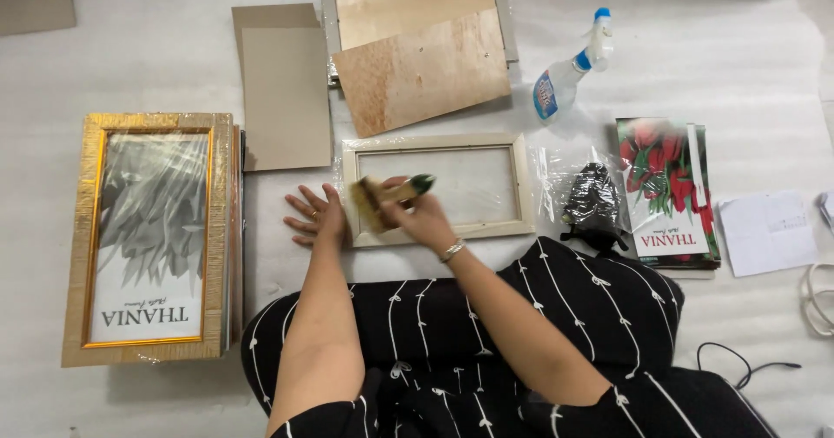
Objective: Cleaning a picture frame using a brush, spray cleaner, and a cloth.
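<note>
Right hand [423,218] holds a brush [387,197] over the pale frame [524,186].

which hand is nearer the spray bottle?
Right. The right hand holds a brush over the pale wooden frame, below and left of the spray bottle. The left hand lies flat at the frame's left edge, farther away.

Pale matt wooden frame [437,145] (glass glossy)
</note>
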